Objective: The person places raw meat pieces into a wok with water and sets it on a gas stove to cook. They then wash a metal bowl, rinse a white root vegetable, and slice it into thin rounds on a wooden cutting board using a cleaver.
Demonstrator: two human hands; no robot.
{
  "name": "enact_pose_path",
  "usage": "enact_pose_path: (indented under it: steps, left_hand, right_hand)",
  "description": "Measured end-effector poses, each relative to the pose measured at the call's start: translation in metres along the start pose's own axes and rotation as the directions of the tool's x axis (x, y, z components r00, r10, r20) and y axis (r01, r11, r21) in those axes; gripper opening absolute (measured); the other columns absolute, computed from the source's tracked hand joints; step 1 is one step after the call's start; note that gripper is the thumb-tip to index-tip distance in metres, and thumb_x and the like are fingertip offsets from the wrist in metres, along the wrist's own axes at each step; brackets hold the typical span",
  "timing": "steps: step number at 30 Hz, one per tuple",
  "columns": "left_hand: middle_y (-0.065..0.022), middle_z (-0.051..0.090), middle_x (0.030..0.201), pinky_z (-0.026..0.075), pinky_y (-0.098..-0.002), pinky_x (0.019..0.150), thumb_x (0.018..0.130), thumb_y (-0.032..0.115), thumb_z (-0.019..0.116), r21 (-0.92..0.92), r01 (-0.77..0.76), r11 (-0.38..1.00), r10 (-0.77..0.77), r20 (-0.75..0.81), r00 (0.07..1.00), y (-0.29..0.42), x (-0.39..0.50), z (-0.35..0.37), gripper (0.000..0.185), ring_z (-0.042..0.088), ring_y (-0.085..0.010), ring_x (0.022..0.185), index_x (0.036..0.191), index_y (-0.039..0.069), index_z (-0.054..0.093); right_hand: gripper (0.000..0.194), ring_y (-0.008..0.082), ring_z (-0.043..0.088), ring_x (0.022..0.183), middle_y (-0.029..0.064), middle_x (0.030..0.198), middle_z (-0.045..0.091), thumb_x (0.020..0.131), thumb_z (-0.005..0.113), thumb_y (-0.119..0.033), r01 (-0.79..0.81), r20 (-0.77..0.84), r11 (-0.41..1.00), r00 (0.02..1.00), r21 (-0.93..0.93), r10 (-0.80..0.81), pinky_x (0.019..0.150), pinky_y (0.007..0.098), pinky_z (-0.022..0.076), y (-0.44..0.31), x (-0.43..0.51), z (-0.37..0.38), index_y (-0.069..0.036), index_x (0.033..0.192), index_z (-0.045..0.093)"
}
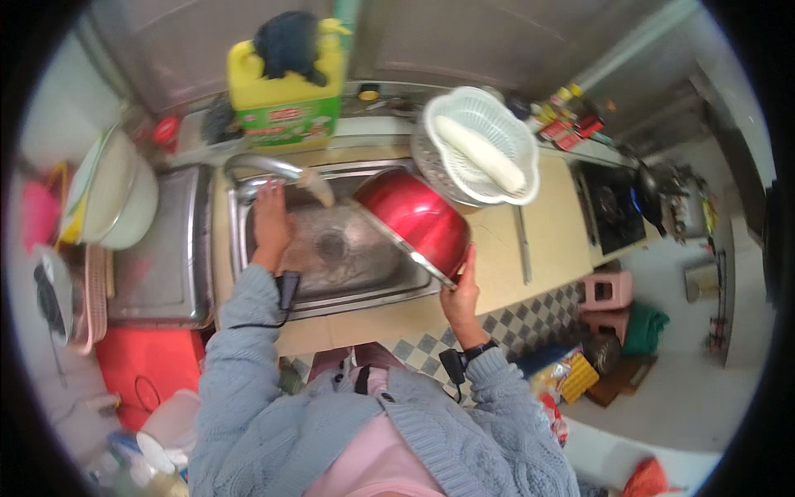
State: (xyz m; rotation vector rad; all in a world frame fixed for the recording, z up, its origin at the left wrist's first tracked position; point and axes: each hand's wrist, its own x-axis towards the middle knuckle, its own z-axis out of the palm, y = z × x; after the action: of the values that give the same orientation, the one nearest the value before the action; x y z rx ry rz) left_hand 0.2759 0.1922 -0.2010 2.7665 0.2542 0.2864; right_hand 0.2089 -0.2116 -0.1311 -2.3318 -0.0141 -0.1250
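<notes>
My right hand (461, 298) grips the silver rim of a red metal bowl (415, 214), tilted on its side over the right part of the stainless steel sink (335, 264). The bowl's inside is turned away from view. At the sink's back left corner, my left hand (271, 223) stretches its fingers over the base of the faucet (264, 163). Whether the fingertips press on a handle is hidden. A pale sleeve or cloth piece (317, 186) covers the spout's end, which points into the basin.
Behind the bowl, a white plastic colander (528, 146) holds a long white radish (479, 154). A yellow jug (289, 112) with a dark cloth on top stands behind the faucet. A knife (523, 245) lies on the counter (556, 217). Farther right is a gas stove (612, 205) with a lit flame.
</notes>
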Motion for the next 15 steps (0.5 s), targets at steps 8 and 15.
enact_pose_path:
  steps: [8, 15]
  left_hand:
    - [-0.0136, 0.022, 0.156, 0.015, -0.0581, 0.112, 0.082, 0.014, 0.061, -0.2, 0.027, 0.979, -0.01, 0.087, 0.996, 0.003, -0.058, 0.023, 0.066, 0.02, -0.0388, 0.142, 0.144, 0.012, 0.038]
    - [-0.0189, 0.036, 0.148, 0.021, -0.0517, 0.112, 0.084, 0.023, 0.062, -0.428, 0.005, 0.904, 0.032, 0.078, 0.996, -0.012, -0.089, 0.045, 0.064, 0.031, -0.0378, 0.138, 0.142, 0.009, 0.039]
  right_hand:
    - [0.088, 0.037, 0.054, 0.12, 0.0237, 0.15, 0.029, 0.071, 0.067, 0.002, 0.423, 0.009, 0.895, 0.905, -0.139, -0.426, 0.086, 0.0362, 0.0536, -0.011, -0.013, -0.039, -0.001, 0.147, 0.023]
    - [0.084, 0.0341, 0.063, 0.104, 0.0222, 0.148, 0.033, 0.069, 0.059, 0.008, 0.625, -0.031, 0.763, 0.77, -0.167, -0.638, 0.071, 0.0315, 0.0561, -0.031, -0.007, -0.057, -0.002, 0.146, 0.028]
